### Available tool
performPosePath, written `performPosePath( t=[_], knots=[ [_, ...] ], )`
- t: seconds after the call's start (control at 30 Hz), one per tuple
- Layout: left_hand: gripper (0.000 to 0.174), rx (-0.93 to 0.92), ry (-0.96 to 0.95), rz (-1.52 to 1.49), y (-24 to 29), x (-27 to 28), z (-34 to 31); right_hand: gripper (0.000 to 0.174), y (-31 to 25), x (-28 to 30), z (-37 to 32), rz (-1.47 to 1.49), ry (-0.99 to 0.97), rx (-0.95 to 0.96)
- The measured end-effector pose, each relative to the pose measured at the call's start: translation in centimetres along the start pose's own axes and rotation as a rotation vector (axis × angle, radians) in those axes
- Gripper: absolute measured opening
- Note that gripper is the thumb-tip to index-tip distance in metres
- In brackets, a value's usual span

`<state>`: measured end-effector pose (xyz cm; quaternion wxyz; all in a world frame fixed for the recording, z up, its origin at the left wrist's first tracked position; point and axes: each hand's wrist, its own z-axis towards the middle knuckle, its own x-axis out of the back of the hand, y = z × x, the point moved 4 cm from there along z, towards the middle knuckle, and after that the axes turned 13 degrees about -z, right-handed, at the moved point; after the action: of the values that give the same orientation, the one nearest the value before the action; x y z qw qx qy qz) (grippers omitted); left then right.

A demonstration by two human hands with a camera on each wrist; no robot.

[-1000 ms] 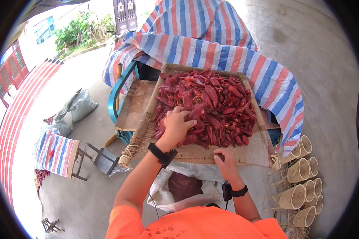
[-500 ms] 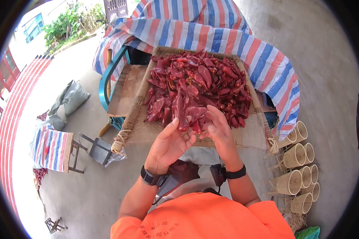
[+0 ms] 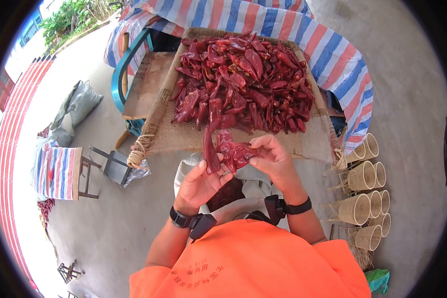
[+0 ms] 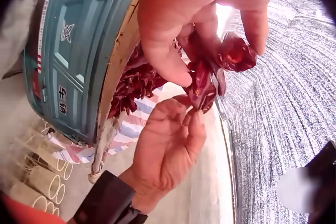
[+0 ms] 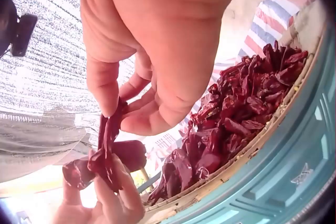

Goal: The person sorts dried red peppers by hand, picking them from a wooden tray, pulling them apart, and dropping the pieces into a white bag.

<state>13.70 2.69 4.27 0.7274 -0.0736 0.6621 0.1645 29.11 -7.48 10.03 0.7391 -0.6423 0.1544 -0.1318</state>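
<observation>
Dried red peppers [image 3: 243, 74] lie heaped on a woven tray [image 3: 184, 141]. In front of the tray's near edge, my left hand [image 3: 196, 188] holds a long pepper [image 3: 210, 154] and part of a wrinkled one [image 3: 232, 151]. The thumb and fingers of my right hand [image 3: 279, 166] pinch the other side of the wrinkled pepper. In the left wrist view, the left hand [image 4: 205, 8] grips peppers from above, with the right hand's fingertips touching them from below. From the right wrist view, the right hand [image 5: 152, 40] pinches a pepper [image 5: 107, 150] above the left fingers.
A white sack [image 3: 184, 171] stands open below the tray, with dark red contents. Striped sheeting [image 3: 283, 30] drapes behind and right of the tray. Several wicker baskets [image 3: 355, 208] stand at the right. A dark stool [image 3: 115, 169] and a sheet-covered table [image 3: 59, 171] are at the left.
The right hand has come up from the tray's front edge to the peppers. Both hands have drawn back off the heap, bringing two peppers towards the body. The head view has shifted, so the tray appears higher.
</observation>
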Motion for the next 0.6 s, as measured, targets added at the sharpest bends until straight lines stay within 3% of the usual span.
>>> performPosePath(
  t=[0.27,0.47,0.6],
  knots=[
    [0.044,-0.072,-0.053,0.046,-0.6,1.8,-2.0,0.039,-2.3,-0.6,-2.4,-0.354,-0.036,0.007],
    [0.044,-0.083,-0.061,0.09,0.2,0.8,-2.6,0.039,-1.6,-0.3,-3.2,-0.46,-0.036,0.002],
    [0.04,-0.102,-0.017,0.019,-0.3,0.1,-2.9,0.034,-0.4,-1.0,-2.8,-0.76,-0.095,0.149]
  ],
)
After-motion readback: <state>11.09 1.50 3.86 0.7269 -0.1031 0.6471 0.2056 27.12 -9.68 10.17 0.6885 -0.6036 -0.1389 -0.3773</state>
